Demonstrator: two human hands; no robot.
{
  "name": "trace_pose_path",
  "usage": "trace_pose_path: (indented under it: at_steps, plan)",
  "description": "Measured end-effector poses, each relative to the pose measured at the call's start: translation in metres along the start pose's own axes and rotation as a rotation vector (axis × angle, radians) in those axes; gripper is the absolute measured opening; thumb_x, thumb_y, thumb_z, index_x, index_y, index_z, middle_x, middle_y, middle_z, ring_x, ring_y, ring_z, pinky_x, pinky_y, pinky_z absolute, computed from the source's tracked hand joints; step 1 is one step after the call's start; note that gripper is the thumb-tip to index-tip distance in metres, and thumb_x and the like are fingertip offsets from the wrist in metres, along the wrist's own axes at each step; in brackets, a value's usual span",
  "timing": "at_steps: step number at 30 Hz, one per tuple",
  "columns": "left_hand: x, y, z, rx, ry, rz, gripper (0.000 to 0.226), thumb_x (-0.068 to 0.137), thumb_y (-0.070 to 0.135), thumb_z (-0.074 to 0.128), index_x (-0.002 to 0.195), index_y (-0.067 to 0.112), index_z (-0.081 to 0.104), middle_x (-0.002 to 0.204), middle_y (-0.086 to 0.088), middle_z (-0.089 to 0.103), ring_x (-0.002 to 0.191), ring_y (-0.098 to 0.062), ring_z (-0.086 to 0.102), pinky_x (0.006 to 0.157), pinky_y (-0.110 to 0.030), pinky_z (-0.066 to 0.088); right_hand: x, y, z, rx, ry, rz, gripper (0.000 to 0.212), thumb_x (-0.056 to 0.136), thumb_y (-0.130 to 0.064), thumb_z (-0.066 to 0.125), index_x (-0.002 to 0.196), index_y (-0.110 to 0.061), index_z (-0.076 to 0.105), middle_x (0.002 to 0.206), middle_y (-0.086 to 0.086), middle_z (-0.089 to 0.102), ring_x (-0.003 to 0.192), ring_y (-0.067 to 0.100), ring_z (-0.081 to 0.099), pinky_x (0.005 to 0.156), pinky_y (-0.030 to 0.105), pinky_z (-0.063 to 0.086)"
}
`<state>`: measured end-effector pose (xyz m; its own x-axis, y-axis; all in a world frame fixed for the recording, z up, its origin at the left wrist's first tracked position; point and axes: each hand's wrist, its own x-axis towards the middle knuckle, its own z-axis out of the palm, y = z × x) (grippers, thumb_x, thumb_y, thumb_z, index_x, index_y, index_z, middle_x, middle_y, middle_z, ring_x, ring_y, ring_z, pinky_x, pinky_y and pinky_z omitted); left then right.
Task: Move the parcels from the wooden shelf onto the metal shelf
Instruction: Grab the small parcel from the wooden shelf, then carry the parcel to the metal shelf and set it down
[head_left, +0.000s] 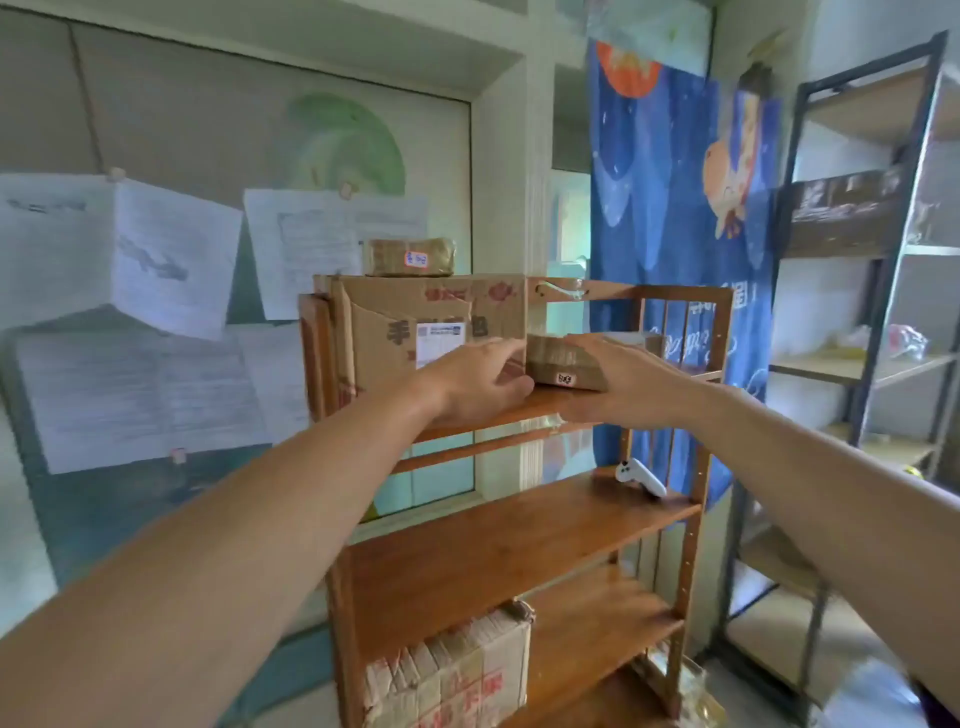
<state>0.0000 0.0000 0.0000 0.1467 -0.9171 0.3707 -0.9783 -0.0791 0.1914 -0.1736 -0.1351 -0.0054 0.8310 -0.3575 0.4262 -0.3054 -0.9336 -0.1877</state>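
Two bare hands hold a small brown parcel on the top board of a wooden shelf.

The tall black metal shelf (878, 270) stands far off to the right of the fingers, with one dark box on it. The brown wooden shelf (519, 530) is right under the fingers. A big brown cardboard box (415, 332) stands just behind the left fingers, and a flat brown parcel (409, 256) lies on top of it. The small brown taped parcel (566, 364) sits on the top board, between the two hands. The left hand (475, 384) curls its fingers against the parcel's left end. The right hand (628, 384) lies over its top and right side, fingers bent around it. A white game controller (640, 478) rests one board below the fingers.
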Motion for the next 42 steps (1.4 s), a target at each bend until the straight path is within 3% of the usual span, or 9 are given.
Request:
trace_pose_path:
  at_steps: [6,9,14,16,19,27,32,35,42]
  plan:
    - [0.114,0.04,0.058,-0.059,-0.018,-0.108,0.055,0.098,0.035,0.055,0.15,0.019,0.043,0.147,-0.007,0.052,0.129,-0.024,0.054,0.105,-0.04,0.045,0.043,0.117,-0.004,0.055,0.006,0.074,0.049,0.083,-0.044,0.075,0.125,-0.02,0.068,0.114,0.0,0.073,0.103,0.016,0.069,0.097,0.038,0.054]
    - [0.161,0.038,0.081,-0.153,0.056,-0.24,0.057,0.086,0.04,0.058,0.138,0.018,0.052,0.134,-0.01,0.052,0.123,-0.029,0.055,0.103,-0.047,0.048,0.065,0.151,-0.004,0.113,0.017,0.098,0.072,0.07,-0.064,0.065,0.127,-0.02,0.068,0.119,-0.001,0.074,0.107,0.017,0.069,0.096,0.036,0.053]
    - [0.222,0.02,0.117,-0.162,0.175,-0.501,0.078,0.089,0.037,0.062,0.158,0.021,0.03,0.17,-0.022,0.007,0.157,-0.041,0.007,0.122,-0.052,0.021,0.105,0.203,0.032,0.246,0.012,0.259,0.09,0.07,-0.063,0.065,0.15,-0.029,0.041,0.146,0.007,0.057,0.133,0.029,0.053,0.104,0.038,0.047]
    - [0.235,0.018,0.124,-0.171,0.195,-0.618,0.071,0.093,0.026,0.059,0.157,0.018,0.028,0.17,-0.025,-0.002,0.154,-0.044,0.019,0.118,-0.048,0.028,0.118,0.217,0.043,0.285,0.008,0.313,0.093,0.072,-0.068,0.065,0.152,-0.029,0.036,0.149,0.007,0.055,0.137,0.031,0.049,0.108,0.044,0.045]
    - [0.249,0.012,0.131,-0.343,0.24,-0.709,0.055,0.092,0.019,0.055,0.143,0.019,0.036,0.152,-0.023,0.037,0.113,-0.035,0.049,0.087,-0.041,0.043,0.13,0.23,0.054,0.369,0.009,0.339,0.075,0.092,-0.047,0.067,0.154,-0.026,0.032,0.148,0.008,0.056,0.13,0.031,0.055,0.098,0.038,0.045]
    - [0.231,0.022,0.129,-0.532,0.418,-0.514,0.052,0.096,0.029,0.052,0.145,0.027,0.035,0.133,-0.011,0.042,0.11,-0.026,0.056,0.084,-0.031,0.042,0.116,0.241,0.045,0.718,0.255,0.3,0.049,0.09,-0.047,0.065,0.132,-0.03,0.049,0.127,0.0,0.064,0.116,0.023,0.065,0.095,0.044,0.057]
    - [0.19,0.034,0.131,-1.135,0.556,-0.522,0.068,0.093,0.066,0.046,0.146,0.024,0.054,0.144,0.009,0.059,0.133,-0.013,0.051,0.111,-0.037,0.038,0.076,0.235,0.027,1.152,0.336,0.168,0.025,0.081,-0.021,0.076,0.102,-0.029,0.065,0.117,0.01,0.067,0.108,0.03,0.067,0.077,0.036,0.057]
    - [0.164,0.037,0.133,-1.302,0.633,-0.411,0.04,0.1,0.045,0.053,0.137,0.034,0.063,0.134,0.007,0.069,0.131,-0.019,0.06,0.109,-0.049,0.048,0.067,0.217,0.028,1.328,0.413,0.084,0.012,0.08,-0.021,0.071,0.075,-0.02,0.06,0.119,0.014,0.071,0.11,0.035,0.069,0.069,0.035,0.058]
    - [0.062,0.026,0.115,-1.369,0.68,-0.125,0.048,0.1,0.014,0.052,0.144,0.031,0.043,0.132,-0.004,0.071,0.123,-0.025,0.066,0.095,-0.042,0.057,0.048,0.141,0.035,1.351,0.458,-0.082,0.04,0.08,-0.005,0.061,0.117,-0.018,0.058,0.108,0.001,0.073,0.101,0.023,0.071,0.074,0.033,0.06]
